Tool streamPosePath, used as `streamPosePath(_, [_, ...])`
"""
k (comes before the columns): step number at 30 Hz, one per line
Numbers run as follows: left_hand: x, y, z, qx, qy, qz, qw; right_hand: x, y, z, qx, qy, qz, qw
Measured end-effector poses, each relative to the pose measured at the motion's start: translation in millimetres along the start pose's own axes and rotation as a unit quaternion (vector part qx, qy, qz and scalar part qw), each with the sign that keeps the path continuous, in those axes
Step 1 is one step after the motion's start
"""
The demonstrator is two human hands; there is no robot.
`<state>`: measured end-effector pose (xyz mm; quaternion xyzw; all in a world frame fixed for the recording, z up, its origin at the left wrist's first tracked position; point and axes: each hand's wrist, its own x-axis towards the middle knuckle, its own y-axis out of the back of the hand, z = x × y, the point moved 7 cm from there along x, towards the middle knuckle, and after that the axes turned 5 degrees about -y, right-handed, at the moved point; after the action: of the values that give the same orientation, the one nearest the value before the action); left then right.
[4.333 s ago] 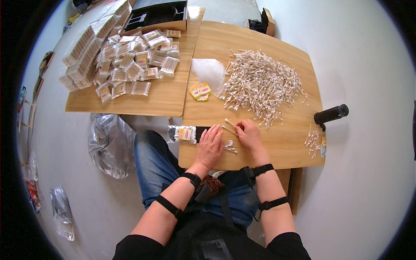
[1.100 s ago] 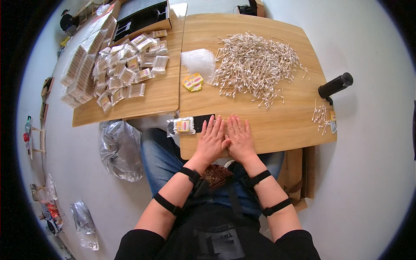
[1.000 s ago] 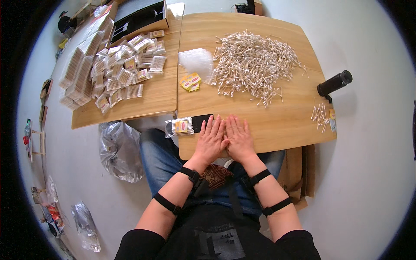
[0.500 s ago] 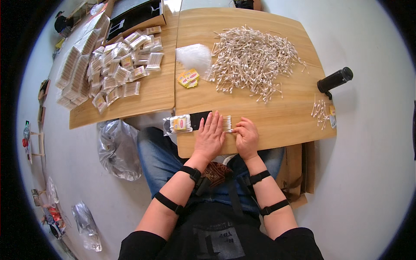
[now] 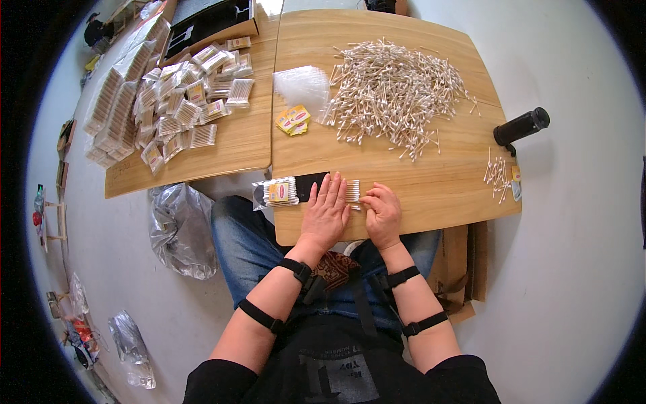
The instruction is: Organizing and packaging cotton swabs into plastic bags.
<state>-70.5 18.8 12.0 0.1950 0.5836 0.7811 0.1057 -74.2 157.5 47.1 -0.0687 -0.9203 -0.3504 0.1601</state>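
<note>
Cotton swabs (image 5: 353,191) poke out in a tidy row from beneath the left hand (image 5: 326,214), fingers (image 5: 332,190) straight and flat, gripping nothing; the right hand (image 5: 383,214) curls at the row's end, whether pinching one I can't tell. Just left, a black strip (image 5: 307,183) and a filled clear packet (image 5: 292,192); beyond, yellow cards (image 5: 293,119), clear sleeves (image 5: 300,86), and that big loose pile (image 5: 400,97)!

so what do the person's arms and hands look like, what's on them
The left hand and right hand are gloveless. The left wrist strap, left forearm strap, right wrist strap and right forearm strap are black bands. A dark boxy piece sits beside the left wrist strap. The left sleeve and right sleeve are black and short.
</note>
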Motion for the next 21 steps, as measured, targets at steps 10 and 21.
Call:
streamPosePath(10, [0.6,-0.6,0.3,0.002,0.000,-0.009,1.000,0.7,-1.3,0.5,-0.013,-0.005,-0.001,1.000])
streamPosePath(21, [1.8,-0.2,0.0,-0.006,0.006,-0.008,1.000,3.2,-1.9,-1.1,-0.023,0.012,-0.015,1.000])
